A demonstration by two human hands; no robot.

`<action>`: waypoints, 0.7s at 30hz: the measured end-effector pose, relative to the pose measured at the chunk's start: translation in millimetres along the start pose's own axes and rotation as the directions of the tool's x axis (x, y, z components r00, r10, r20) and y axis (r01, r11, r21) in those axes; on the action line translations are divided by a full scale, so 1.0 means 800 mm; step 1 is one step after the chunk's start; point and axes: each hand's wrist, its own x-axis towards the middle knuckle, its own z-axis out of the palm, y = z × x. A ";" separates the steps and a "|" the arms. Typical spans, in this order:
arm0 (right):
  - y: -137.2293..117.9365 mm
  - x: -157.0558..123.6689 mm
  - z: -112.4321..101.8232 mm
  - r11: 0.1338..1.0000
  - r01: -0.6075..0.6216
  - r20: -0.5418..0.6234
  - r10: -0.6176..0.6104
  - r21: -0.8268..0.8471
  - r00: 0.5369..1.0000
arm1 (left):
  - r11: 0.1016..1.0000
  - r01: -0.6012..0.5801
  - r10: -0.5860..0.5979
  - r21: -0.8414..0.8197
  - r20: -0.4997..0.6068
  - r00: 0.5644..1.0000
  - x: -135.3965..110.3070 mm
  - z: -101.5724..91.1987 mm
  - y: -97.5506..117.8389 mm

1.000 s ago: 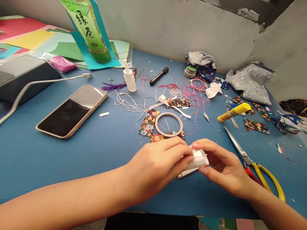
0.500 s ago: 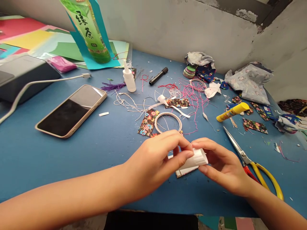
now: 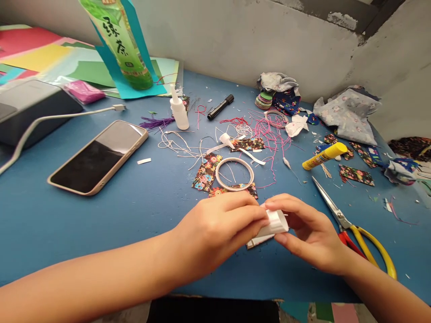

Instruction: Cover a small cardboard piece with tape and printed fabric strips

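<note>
1. Near the front edge of the blue painted surface (image 3: 161,193), between the 2 hands, is a glossy white, thin-walled rolled tube (image 3: 279,222), its open end facing right.

2. The left hand (image 3: 218,229) has its fingers bunched on the left part of the tube, grasping it from above and hiding that end.

3. The right hand (image 3: 313,233) curves around the open end, thumb below and fingertips above, pinching it lightly; its palm is off the tube.

4. Just under the tube lies a flat white strip with a dark edge (image 3: 258,242); whether the 2 are joined I cannot tell.

5. The tube looks very light, probably paper or thin film: springy along the curl, easily creased. Its sheen suggests slight slipperiness.

6. The best hold is likely a gentle pinch near each end, thumb opposite fingertips, since squeezing mid-length could flatten it.

7. Nearby, the steel scissors with red and yellow handles (image 3: 341,219) lie right of the right hand, their blades pointing away.
</note>
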 end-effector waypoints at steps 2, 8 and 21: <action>-0.001 0.000 0.000 1.000 0.007 0.006 -0.006 -0.010 1.000 | 0.999 0.038 -0.038 -0.009 0.035 0.999 0.000 0.001 0.001; -0.003 0.000 0.001 0.999 0.018 -0.003 -0.018 -0.045 1.000 | 0.968 0.198 -0.192 -0.154 0.057 0.980 0.004 0.004 0.004; -0.002 0.000 0.001 0.990 0.024 -0.015 -0.027 -0.139 1.000 | 0.919 0.286 -0.275 -0.271 0.081 0.958 0.010 0.002 0.009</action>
